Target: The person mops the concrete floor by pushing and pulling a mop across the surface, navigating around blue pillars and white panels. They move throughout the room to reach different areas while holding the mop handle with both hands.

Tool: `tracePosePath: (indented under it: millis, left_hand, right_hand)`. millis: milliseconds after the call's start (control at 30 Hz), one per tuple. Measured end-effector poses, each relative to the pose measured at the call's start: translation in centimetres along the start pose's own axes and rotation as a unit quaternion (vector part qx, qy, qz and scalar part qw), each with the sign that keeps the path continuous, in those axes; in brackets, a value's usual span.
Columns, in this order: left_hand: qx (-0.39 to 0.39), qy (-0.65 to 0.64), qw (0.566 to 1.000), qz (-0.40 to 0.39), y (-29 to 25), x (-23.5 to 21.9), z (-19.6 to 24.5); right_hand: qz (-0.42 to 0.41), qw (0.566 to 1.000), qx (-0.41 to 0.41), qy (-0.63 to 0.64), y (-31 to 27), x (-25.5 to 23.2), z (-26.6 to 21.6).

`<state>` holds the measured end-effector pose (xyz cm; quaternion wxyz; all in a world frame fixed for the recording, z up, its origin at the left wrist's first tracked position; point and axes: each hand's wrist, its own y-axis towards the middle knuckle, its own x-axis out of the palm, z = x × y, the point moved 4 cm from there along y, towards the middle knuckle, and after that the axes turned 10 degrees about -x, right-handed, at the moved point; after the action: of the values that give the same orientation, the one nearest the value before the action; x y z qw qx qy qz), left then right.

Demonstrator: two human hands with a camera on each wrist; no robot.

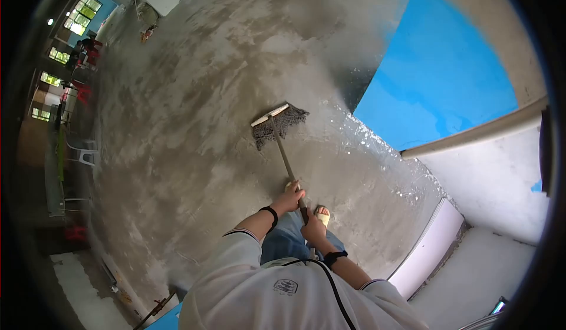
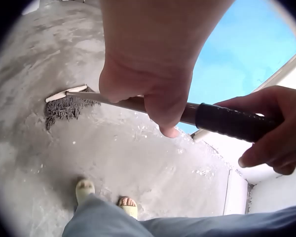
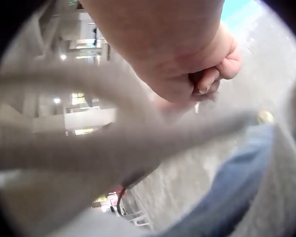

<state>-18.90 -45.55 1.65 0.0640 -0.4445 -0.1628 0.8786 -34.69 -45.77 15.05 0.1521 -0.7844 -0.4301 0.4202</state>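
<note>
Plainly a string mop (image 1: 293, 118), out on the grey floor (image 1: 194, 124) ahead of the feet (image 1: 322, 214), strings (image 1: 259, 137) splayed. Left hand (image 1: 288, 199) closed round the pole (image 1: 285, 156); right hand (image 1: 313, 230) curled round the dark sleeve (image 2: 227, 122) nearer the body. Pole looks stiff, strings limp, likely heavy and draggy if soaked (wetness hard to judge). Best hold: one hand on the sleeve, one lower for leverage; bare pole may slip in damp palms.

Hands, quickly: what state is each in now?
Left hand: closed around the mop handle, nearer the mop head.
Right hand: closed around its dark grip.
</note>
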Motion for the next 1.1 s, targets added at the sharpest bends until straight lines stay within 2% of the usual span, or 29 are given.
tracePosePath:
  millis: [33, 67, 100, 167, 200, 233, 300, 333, 400, 433, 533, 567, 633, 667, 733, 833, 900, 1033, 1100]
  left_hand:
    - [0.002, 0.002, 1.000, -0.004, 0.4, -0.6, -0.3]
    - [-0.016, 0.007, 1.000, 0.023, 1.7, -1.6, -0.9]
    - [-0.035, 0.014, 0.998, 0.042, 3.1, -2.0, -1.3]
    - [-0.083, -0.068, 0.993, 0.054, 7.5, -4.7, -2.4]
    - [-0.081, -0.138, 0.985, 0.069, 10.3, -4.9, -4.3]
    - [-0.104, -0.098, 0.985, 0.098, 12.5, -5.9, -5.3]
    - [-0.126, -0.095, 0.983, 0.098, 16.8, -9.9, -6.6]
    - [-0.113, -0.066, 0.982, 0.135, 18.4, -11.6, -7.3]
    - [-0.087, -0.041, 0.972, 0.213, 20.7, -15.9, -8.7]
    - [-0.095, -0.046, 0.971, 0.215, 21.2, -17.6, -9.4]
    - [-0.055, -0.039, 0.981, 0.184, 21.2, -20.2, -10.4]
    - [-0.053, -0.045, 0.980, 0.187, 21.2, -19.9, -10.9]
    - [-0.016, 0.007, 0.994, 0.109, 21.5, -18.2, -11.8]
    - [-0.040, 0.029, 0.995, 0.088, 21.0, -17.7, -11.8]
    - [-0.035, 0.012, 0.994, 0.101, 18.8, -17.4, -11.8]
    - [-0.024, -0.008, 0.988, 0.154, 18.4, -17.7, -10.4]
    - [-0.033, -0.043, 0.973, 0.224, 18.1, -18.3, -8.4]
    - [0.009, -0.061, 0.967, 0.246, 19.3, -19.1, -0.1]
    - [0.104, -0.090, 0.959, 0.248, 20.0, -17.5, 5.4]
  right_hand:
    - [-0.003, 1.000, 0.001, 0.000, 1.2, 0.5, -0.1]
    - [0.017, 0.996, -0.034, -0.080, 2.9, 0.3, -0.4]
    - [0.012, 0.996, -0.030, -0.082, 5.5, -0.5, -0.3]
    - [0.017, 0.999, -0.013, -0.034, 10.9, -2.4, 0.0]
    - [0.007, 1.000, -0.006, -0.017, 12.4, -3.8, -0.8]
    - [0.016, 1.000, -0.015, -0.008, 15.7, -5.9, -2.3]
    - [0.034, 0.997, -0.048, -0.046, 21.3, -9.0, -4.0]
    - [0.024, 0.997, -0.046, -0.061, 23.2, -9.9, -4.5]
    - [0.050, 0.990, -0.108, -0.077, 27.3, -12.1, -6.6]
    - [0.042, 0.990, -0.109, -0.082, 28.3, -13.0, -8.0]
    - [-0.011, 0.995, -0.068, -0.074, 28.2, -14.1, -10.7]
    - [-0.008, 0.994, -0.086, -0.063, 28.0, -13.9, -10.9]
    - [-0.026, 0.995, -0.092, -0.032, 27.3, -12.2, -10.9]
    - [-0.053, 0.993, -0.072, -0.074, 26.8, -11.5, -10.8]
    - [-0.105, 0.985, -0.044, -0.129, 25.0, -9.8, -11.6]
    - [-0.101, 0.983, -0.042, -0.146, 23.6, -11.1, -12.0]
    - [-0.091, 0.984, -0.049, -0.148, 22.5, -13.3, -11.6]
    - [-0.066, 0.986, -0.060, -0.143, 17.9, -21.3, -9.8]
    - [-0.060, 0.988, -0.066, -0.127, 14.3, -25.3, -6.9]
